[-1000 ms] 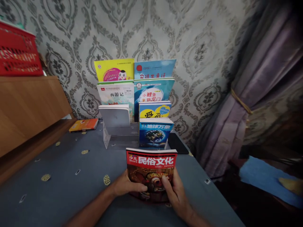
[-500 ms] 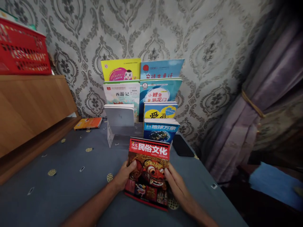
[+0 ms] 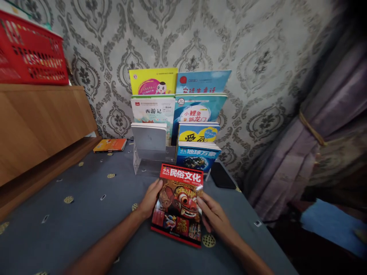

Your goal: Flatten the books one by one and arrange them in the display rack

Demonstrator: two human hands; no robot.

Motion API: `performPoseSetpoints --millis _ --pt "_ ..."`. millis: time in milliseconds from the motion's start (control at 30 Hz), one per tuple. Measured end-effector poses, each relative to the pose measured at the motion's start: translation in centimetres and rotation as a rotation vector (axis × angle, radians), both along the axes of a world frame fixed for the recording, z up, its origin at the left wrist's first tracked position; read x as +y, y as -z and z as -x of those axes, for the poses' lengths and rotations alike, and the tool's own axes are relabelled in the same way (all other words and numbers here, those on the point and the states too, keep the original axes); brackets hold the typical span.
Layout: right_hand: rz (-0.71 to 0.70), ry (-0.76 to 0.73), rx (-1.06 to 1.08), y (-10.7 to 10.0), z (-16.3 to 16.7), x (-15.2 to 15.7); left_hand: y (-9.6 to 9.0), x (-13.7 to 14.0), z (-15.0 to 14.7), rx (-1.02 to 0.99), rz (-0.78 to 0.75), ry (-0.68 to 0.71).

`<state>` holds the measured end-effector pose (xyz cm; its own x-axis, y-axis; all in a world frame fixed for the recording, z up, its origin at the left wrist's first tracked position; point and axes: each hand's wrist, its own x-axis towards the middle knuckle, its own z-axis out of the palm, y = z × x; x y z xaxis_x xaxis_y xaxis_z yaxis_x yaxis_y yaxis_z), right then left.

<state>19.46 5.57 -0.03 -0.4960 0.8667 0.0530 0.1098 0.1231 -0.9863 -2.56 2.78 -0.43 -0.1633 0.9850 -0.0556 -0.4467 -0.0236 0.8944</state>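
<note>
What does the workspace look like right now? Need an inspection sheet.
Surface: table under a grey-blue cloth with small printed motifs.
Job's things: red book with a mask cover, lying flat in front of the clear tiered rack of upright books.
Clutter: orange book lying flat to the left of the rack; black flat object to its right.
Hands: left hand on the red book's left edge; right hand on its right edge.
Cables: nothing seen.
Surroundings: patterned wallpaper, wooden cabinet with red basket on top, purple curtain.
</note>
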Motion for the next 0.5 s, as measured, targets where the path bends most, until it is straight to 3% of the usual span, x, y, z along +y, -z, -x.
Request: performPoseSetpoints --millis 133,233,367,500 --pt "-0.001 -0.023 -0.012 -0.5 0.3 0.4 -2.4 0.2 2.6 0.299 -0.079 0.244" --pt "-0.039 -0.08 -0.023 -1.2 1.2 0.9 -4.2 0.5 5.0 0.547 -0.151 0.309" --pt "-0.205 -0.126 -0.021 -3.2 3.0 1.6 -6.9 0.6 7.2 0.78 -0.219 0.268" --pt "-0.392 -0.086 -0.051 -5.1 5.2 2.5 -9.0 0.8 9.0 0.98 -0.255 0.127"
